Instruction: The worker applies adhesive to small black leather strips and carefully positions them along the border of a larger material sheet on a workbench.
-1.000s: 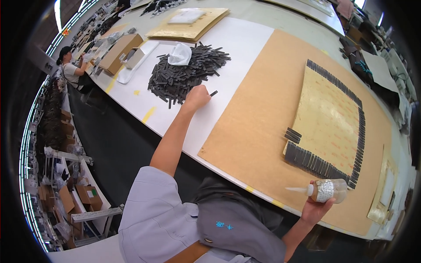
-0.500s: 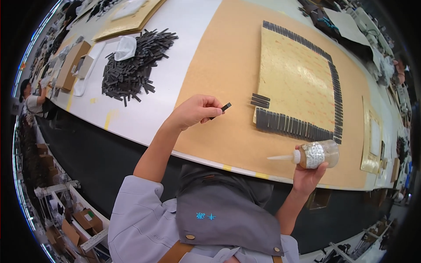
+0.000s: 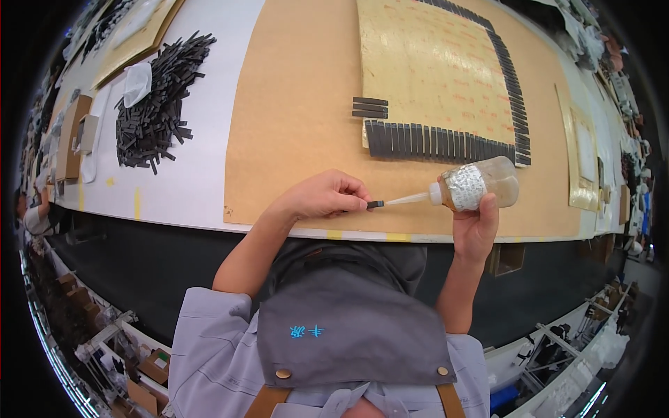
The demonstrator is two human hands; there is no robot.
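Note:
Between the thumb and fingers of my left hand (image 3: 327,195) is pinched a small black strip (image 3: 375,205). My right hand (image 3: 477,221) is closed around a translucent squeeze bottle (image 3: 499,182) with a silvery wrap, tipped sideways. Its long thin nozzle points left, and the tip meets or nearly meets the strip's free end. Beyond the hands lies a yellowish board (image 3: 432,70), lined along its near and right edges with black strips (image 3: 446,143). Several more strips (image 3: 370,107) jut over its left edge.
A heap of loose black strips (image 3: 157,104) lies at the left on the white tabletop, with a crumpled white plastic piece (image 3: 137,83) on it. Cardboard boxes (image 3: 73,136) stand farther left. Another yellowish panel (image 3: 582,164) lies at the right. The table's front edge runs just below my hands.
My left hand has brought the black strip to the bottle's nozzle tip, closing the gap between them. The view has shifted, so the board and heap appear higher and farther left.

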